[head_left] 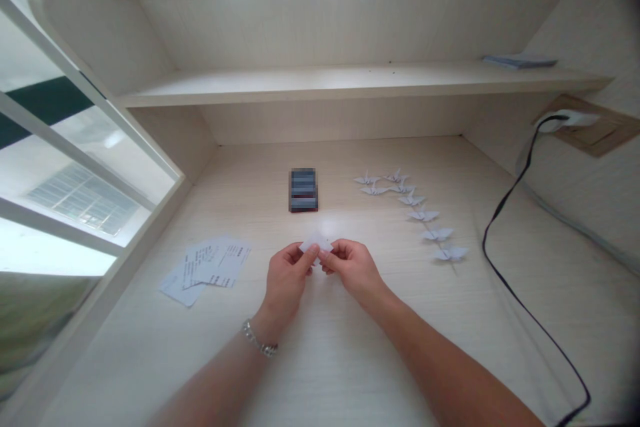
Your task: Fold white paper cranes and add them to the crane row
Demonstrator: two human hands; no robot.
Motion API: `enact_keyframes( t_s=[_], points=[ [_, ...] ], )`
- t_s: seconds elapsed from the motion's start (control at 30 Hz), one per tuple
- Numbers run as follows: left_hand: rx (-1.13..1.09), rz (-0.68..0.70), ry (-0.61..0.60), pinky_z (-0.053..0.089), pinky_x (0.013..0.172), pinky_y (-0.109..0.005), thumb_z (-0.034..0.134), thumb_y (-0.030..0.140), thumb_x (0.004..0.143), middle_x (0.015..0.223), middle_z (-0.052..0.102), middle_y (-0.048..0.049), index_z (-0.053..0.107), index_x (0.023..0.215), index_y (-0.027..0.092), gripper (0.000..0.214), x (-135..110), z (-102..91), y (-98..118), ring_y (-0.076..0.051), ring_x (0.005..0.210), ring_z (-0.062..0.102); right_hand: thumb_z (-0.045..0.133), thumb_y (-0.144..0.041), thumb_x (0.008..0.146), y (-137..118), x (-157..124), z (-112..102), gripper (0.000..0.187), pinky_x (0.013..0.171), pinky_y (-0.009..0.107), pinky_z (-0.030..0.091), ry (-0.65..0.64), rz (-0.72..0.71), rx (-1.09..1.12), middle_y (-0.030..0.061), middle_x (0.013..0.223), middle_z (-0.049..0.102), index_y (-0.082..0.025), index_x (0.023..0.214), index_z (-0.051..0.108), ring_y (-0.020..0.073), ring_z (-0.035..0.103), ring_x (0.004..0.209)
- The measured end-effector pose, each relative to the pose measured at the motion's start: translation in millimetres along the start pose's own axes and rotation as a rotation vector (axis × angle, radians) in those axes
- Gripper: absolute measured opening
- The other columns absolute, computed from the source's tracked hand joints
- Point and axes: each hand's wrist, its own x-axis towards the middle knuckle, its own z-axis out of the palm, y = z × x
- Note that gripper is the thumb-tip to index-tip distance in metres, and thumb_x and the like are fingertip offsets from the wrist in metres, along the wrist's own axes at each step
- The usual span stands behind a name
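A small folded piece of white paper (317,241) is pinched between both hands above the middle of the desk. My left hand (287,278), with a bracelet on its wrist, grips the paper's left side with closed fingers. My right hand (351,267) pinches the right side. To the right, several folded white paper cranes (423,215) lie in a curved row on the desk. A loose pile of printed paper slips (207,267) rests to the left of my hands.
A small dark blurred object (303,189) lies behind my hands. A black cable (520,300) runs from a wall socket (575,121) across the right of the desk (350,360). A shelf (350,83) above holds a flat blue-grey item (520,61).
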Motion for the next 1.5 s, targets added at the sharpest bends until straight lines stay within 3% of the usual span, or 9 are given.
enact_keyframes(
  t_s=[0.17, 0.3, 0.43, 0.73, 1.07, 1.5],
  points=[
    [-0.105, -0.051, 0.001, 0.039, 0.057, -0.022, 0.065, 0.036, 0.071, 0.074, 0.061, -0.0027, 0.065, 0.082, 0.013, 0.025, -1, 1.9, 4, -0.011, 0.064, 0.052, 0.066, -0.04, 0.067, -1, -1, 2, 0.025, 0.053, 0.024, 0.043, -0.019, 0.008, -0.033, 0.0013, 0.062, 0.06, -0.016, 0.067, 0.06, 0.0122, 0.054, 0.056],
    [-0.178, -0.057, -0.005, 0.041, 0.059, -0.023, 0.066, 0.037, 0.07, 0.069, 0.06, -0.0013, 0.064, 0.079, 0.013, 0.026, -2, 3.1, 7, -0.011, 0.063, 0.054, 0.063, -0.036, 0.071, -3, -5, 3, 0.021, 0.053, 0.024, 0.041, -0.077, -0.031, -0.182, 0.0003, 0.061, 0.059, -0.016, 0.064, 0.059, 0.0119, 0.052, 0.055],
    [-0.182, -0.05, 0.001, 0.042, 0.061, -0.023, 0.067, 0.036, 0.07, 0.066, 0.058, -0.0001, 0.064, 0.078, 0.013, 0.024, -3, 3.5, 6, -0.011, 0.063, 0.053, 0.06, -0.034, 0.074, -3, -7, 4, 0.02, 0.053, 0.025, 0.039, -0.028, -0.109, -0.241, -0.0005, 0.059, 0.058, -0.017, 0.063, 0.056, 0.0124, 0.051, 0.055],
    [-0.13, -0.014, 0.018, 0.04, 0.057, -0.022, 0.066, 0.04, 0.069, 0.068, 0.061, -0.001, 0.064, 0.075, 0.013, 0.028, -3, 5.1, 4, -0.01, 0.059, 0.051, 0.064, -0.034, 0.069, -4, -5, 5, 0.021, 0.05, 0.024, 0.039, -0.001, -0.078, -0.102, -0.0012, 0.054, 0.056, -0.018, 0.06, 0.055, 0.0118, 0.05, 0.051],
    [0.005, 0.021, 0.08, 0.038, 0.053, -0.022, 0.068, 0.045, 0.064, 0.063, 0.062, -0.003, 0.065, 0.072, 0.013, 0.034, -3, 2.6, 3, -0.011, 0.055, 0.051, 0.065, -0.033, 0.068, -1, -2, 4, 0.019, 0.053, 0.026, 0.043, 0.119, -0.107, -0.018, -0.0003, 0.053, 0.058, -0.016, 0.063, 0.059, 0.0121, 0.052, 0.05],
    [0.084, 0.041, 0.033, 0.037, 0.054, -0.022, 0.063, 0.041, 0.071, 0.065, 0.061, -0.0014, 0.065, 0.079, 0.013, 0.028, -2, 1.0, -1, -0.01, 0.057, 0.048, 0.067, -0.031, 0.068, -10, -2, -3, 0.017, 0.053, 0.025, 0.044, 0.094, -0.059, 0.033, 0.001, 0.056, 0.06, -0.015, 0.065, 0.061, 0.0117, 0.053, 0.053]
  ],
)
